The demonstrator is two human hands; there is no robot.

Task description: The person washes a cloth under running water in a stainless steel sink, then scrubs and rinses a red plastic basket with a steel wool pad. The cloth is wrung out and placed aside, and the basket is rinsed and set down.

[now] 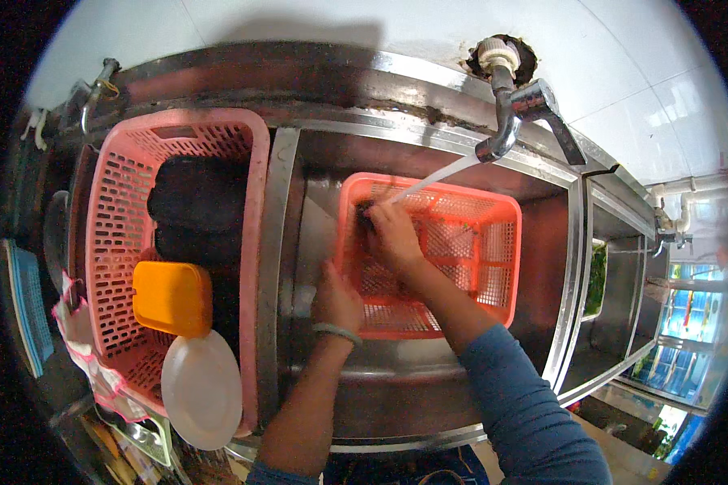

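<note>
Water runs from a metal tap (497,142) into a steel sink (400,364), where an orange-red perforated plastic basket (476,264) sits. My right hand (393,233) is under the stream at the basket's left part, its fingers bent around something small and dark (365,212), too blurred to name. Lower down, my left hand (338,300) is at the basket's left edge, with a band at its wrist. It is blurred, and whether it holds anything cannot be made out.
At left a pink basket (258,273) holds black containers (200,194), an orange plastic box (173,297) and a white oval plate (202,391). A pink-edged cloth (88,357) hangs beside it. Right of the sink, another basin holds a tray of greens (596,279).
</note>
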